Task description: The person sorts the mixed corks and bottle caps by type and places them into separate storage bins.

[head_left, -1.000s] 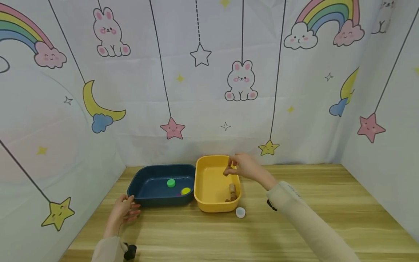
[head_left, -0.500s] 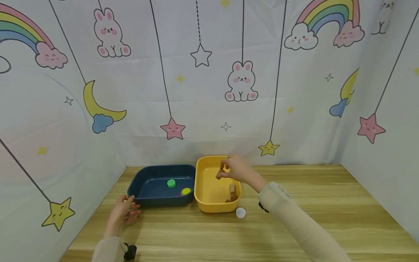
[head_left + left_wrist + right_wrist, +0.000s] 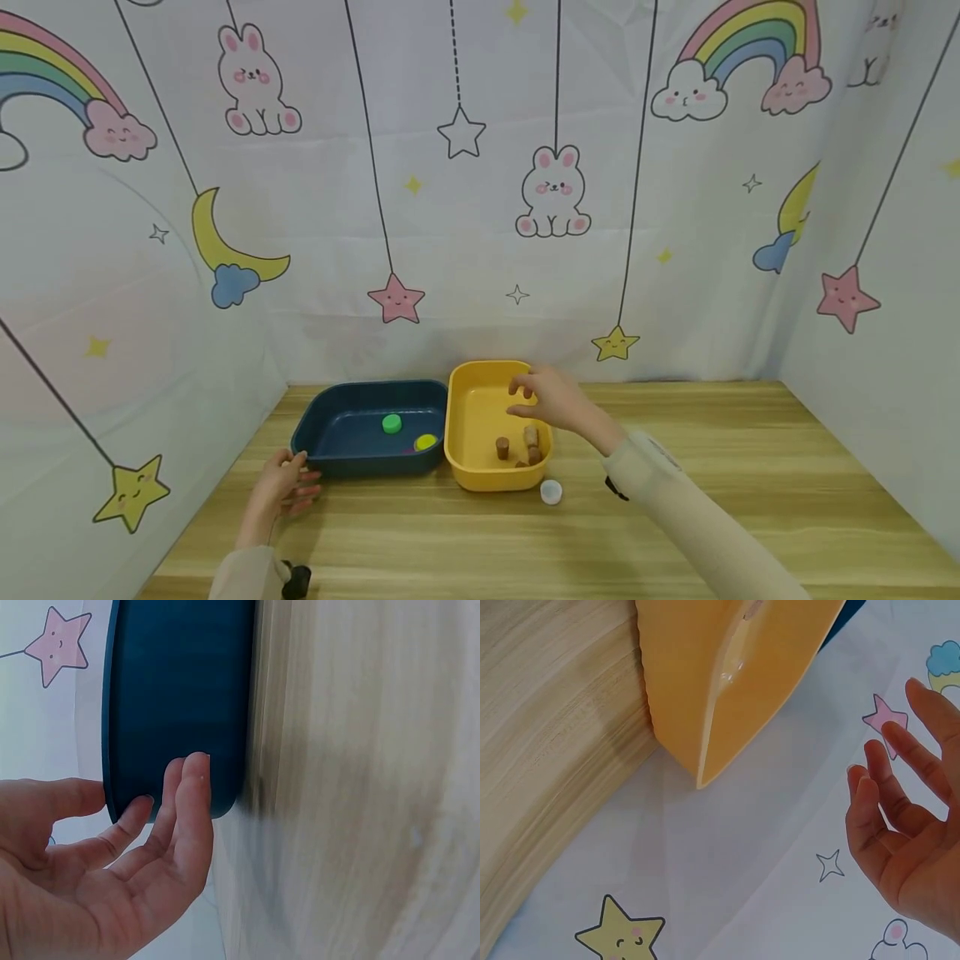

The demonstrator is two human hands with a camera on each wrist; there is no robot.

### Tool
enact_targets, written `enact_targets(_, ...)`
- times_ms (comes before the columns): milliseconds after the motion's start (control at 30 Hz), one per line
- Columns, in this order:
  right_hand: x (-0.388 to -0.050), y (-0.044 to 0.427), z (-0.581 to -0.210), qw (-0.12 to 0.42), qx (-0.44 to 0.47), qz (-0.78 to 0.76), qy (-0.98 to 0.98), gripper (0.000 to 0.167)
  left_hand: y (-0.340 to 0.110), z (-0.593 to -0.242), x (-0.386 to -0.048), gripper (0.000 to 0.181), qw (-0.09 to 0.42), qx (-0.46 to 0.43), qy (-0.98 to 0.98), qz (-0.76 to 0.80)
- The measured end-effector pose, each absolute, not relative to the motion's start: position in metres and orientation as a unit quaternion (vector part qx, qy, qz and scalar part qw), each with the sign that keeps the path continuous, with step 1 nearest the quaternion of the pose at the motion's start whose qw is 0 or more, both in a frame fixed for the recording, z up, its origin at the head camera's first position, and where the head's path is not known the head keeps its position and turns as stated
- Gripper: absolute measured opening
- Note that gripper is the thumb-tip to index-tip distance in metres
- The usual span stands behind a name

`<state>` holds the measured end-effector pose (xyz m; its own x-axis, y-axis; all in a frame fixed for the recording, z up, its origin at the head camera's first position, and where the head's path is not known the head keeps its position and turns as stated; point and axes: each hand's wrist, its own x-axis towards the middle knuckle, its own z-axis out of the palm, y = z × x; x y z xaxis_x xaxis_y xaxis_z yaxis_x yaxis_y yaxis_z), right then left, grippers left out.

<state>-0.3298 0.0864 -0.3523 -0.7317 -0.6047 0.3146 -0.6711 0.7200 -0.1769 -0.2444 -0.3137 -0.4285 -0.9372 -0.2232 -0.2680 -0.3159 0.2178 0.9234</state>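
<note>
In the head view my right hand (image 3: 558,400) hovers over the right side of the yellow bin (image 3: 459,475), thumb and fingers apart with nothing between them. Below it a brown cork (image 3: 502,448) stands upright in the bin. More corks (image 3: 532,437) lie at the bin's right side, partly overlapping. My left hand (image 3: 277,483) pinches the near left corner of the dark blue bin (image 3: 360,467). In the left wrist view the left thumb is at the rim and the forefinger lies against the outer wall (image 3: 176,690). A green cap (image 3: 392,423) and a yellow cap (image 3: 425,442) lie inside the blue bin.
A white cap (image 3: 551,492) lies on the wooden table (image 3: 420,542) just in front of the yellow bin's right corner. The bins stand side by side near the printed cloth backdrop (image 3: 480,250), which also runs along both sides.
My right hand moved left over the yellow bin with a brown cork and let it go; the cork now stands in the bin. The fingers have spread. My left hand stayed put.
</note>
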Motion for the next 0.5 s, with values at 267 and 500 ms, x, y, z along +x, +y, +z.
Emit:
enact_targets(267,-0.323,0.1,-0.354,0.11,0.335,0.161,-0.922,0.025,-0.314,-0.429,-0.244,0.027,0.039,-0.171,0.78,0.601)
enact_targets(500,-0.317,0.116,-0.355,0.108,0.331,0.176,-0.921,0.022,-0.315,-0.429,-0.244,0.028,0.037,-0.169,0.781,0.599)
